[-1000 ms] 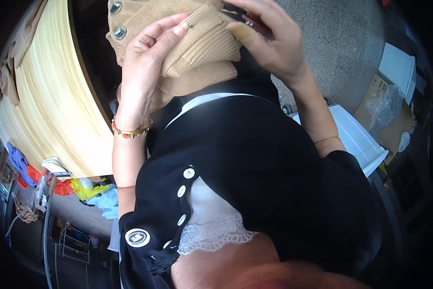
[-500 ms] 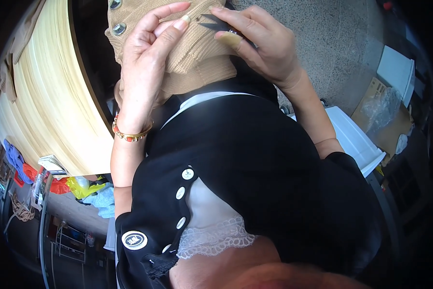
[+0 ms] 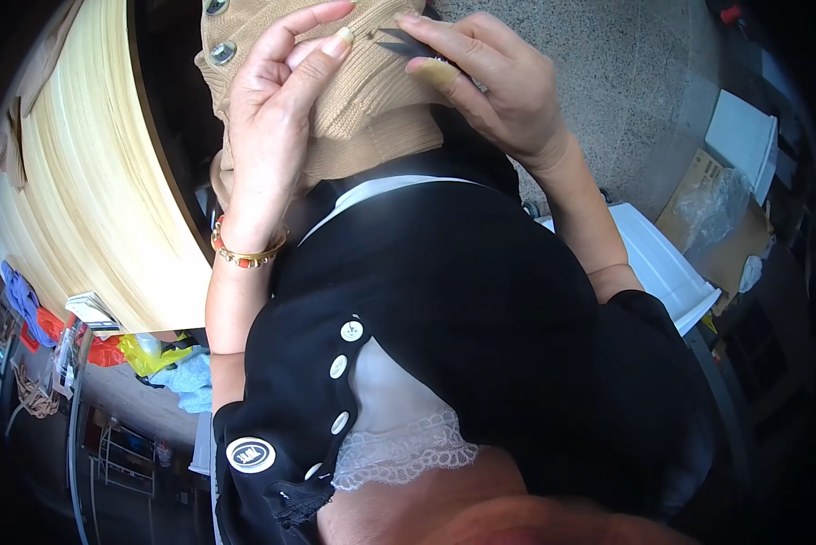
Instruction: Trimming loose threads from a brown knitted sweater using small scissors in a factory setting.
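A tan ribbed knit garment (image 3: 372, 118) with round buttons is spread over my lap. My left hand (image 3: 276, 109) lies over its left part, its index finger stretched forward. The thumb is bent against the curled fingers; whatever they pinch is too small or hidden to make out. My right hand (image 3: 508, 86) is closed around small dark thread snips (image 3: 406, 43), with yellowish tape or a cover on the thumb. The snips' blades are slightly apart, their tips pointing left toward a small dark speck (image 3: 370, 35) on the knit.
A pale wood-grain table (image 3: 90, 182) curves along my left side. Below it are coloured bags (image 3: 149, 354) and light blue cloth (image 3: 188, 377). To the right are a white plastic bin (image 3: 667, 263), cardboard (image 3: 699, 186) with clear plastic, and speckled floor (image 3: 608, 82).
The snips' blades have drawn a little closer together. Both hands stay almost in place, and the whole view has shifted slightly.
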Demonstrator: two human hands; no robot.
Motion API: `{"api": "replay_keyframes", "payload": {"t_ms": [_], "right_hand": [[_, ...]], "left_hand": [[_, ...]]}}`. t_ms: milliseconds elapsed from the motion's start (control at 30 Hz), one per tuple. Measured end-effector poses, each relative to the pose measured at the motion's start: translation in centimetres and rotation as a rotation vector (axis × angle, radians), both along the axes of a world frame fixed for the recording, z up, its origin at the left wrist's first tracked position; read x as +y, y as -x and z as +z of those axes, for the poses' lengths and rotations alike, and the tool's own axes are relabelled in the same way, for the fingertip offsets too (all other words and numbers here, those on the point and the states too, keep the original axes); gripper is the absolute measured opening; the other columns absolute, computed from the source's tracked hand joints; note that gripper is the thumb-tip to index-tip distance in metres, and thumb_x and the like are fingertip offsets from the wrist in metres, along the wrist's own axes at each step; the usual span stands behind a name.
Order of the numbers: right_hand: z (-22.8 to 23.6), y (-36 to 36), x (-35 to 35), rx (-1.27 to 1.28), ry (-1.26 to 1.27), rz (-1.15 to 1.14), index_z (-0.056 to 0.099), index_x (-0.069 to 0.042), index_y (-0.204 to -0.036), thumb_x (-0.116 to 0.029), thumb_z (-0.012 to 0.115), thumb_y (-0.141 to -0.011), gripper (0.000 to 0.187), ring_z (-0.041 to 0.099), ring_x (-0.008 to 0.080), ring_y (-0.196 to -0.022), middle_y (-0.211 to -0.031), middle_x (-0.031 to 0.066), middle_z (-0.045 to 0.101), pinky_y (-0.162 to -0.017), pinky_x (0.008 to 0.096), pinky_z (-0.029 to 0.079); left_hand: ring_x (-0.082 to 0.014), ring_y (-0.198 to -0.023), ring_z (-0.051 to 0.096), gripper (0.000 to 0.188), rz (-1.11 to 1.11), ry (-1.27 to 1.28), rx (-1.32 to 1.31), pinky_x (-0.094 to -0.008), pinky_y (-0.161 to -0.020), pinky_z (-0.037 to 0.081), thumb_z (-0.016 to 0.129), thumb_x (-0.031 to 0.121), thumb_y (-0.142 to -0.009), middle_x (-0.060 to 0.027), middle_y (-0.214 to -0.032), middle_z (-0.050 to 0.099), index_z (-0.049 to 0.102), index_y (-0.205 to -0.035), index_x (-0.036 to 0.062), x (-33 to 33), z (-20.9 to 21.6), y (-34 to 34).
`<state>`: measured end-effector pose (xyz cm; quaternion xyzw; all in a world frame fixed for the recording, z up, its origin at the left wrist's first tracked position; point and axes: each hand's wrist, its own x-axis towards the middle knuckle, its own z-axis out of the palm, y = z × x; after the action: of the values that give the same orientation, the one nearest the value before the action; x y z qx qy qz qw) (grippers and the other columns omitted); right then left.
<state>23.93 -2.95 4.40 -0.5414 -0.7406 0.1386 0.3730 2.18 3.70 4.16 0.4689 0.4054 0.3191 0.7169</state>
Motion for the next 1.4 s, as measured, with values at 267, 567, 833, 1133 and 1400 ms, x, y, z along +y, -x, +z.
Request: {"api": "replay_keyframes", "payload": {"t_ms": [267,567,833,1133,1400], "right_hand": [[-1.9,0.1,2.2,0.017,-0.311,0.078,0.070,-0.006,-0.118,-0.018,0.075,-0.085,0.035,0.064,0.0199,-0.073,-0.088,0.0086,0.065,-0.062,0.0292,0.052],[2.8,0.7,0.5,0.053,0.040,-0.003,0.071,-0.003,-0.112,-0.012,0.075,-0.085,0.029,0.071,0.0280,-0.084,-0.096,0.0138,0.070,-0.070,0.0334,0.058],[3.0,0.8,0.6,-0.005,-0.033,0.000,0.072,-0.003,-0.110,-0.010,0.075,-0.085,0.027,0.070,0.0275,-0.081,-0.096,0.0149,0.070,-0.069,0.0323,0.056],[-0.4,-0.1,0.3,1.046,0.802,-0.067,0.065,0.003,-0.113,-0.009,0.070,-0.094,0.023,0.061,0.0060,-0.088,-0.100,0.0017,0.068,-0.078,0.0210,0.050],[1.0,-2.8,0.7,0.927,0.642,-0.272,0.069,-0.005,-0.104,-0.021,0.070,-0.093,0.020,0.035,-0.0010,-0.051,-0.070,-0.0094,0.055,-0.046,0.0180,0.023]], "left_hand": [[-0.0060,-0.095,0.066,0.033,-0.043,-0.068,0.032,-0.0189,-0.088,0.049,0.059,0.009,-0.100,-0.0069,-0.101,0.073,0.060,-0.131,0.0011,-0.2,0.2,-0.3],[-0.0040,-0.092,0.065,0.033,-0.073,-0.072,0.037,-0.0175,-0.087,0.048,0.059,0.010,-0.100,-0.0044,-0.097,0.073,0.060,-0.132,0.0027,-0.4,0.4,-0.4],[-0.0033,-0.091,0.065,0.033,-0.059,-0.031,0.019,-0.0173,-0.087,0.048,0.058,0.008,-0.100,-0.0034,-0.094,0.073,0.060,-0.132,0.0038,-0.4,0.1,-0.4],[-0.0107,-0.109,0.063,0.031,-0.170,-0.004,0.014,-0.0235,-0.098,0.046,0.055,0.018,-0.102,-0.0102,-0.116,0.070,0.064,-0.128,0.0023,0.6,-0.3,-0.4],[-0.0147,-0.117,0.060,0.036,-0.341,0.024,0.169,-0.0264,-0.106,0.038,0.053,0.028,-0.103,-0.0083,-0.120,0.069,0.066,-0.126,0.0035,1.9,-0.2,1.6]]}}
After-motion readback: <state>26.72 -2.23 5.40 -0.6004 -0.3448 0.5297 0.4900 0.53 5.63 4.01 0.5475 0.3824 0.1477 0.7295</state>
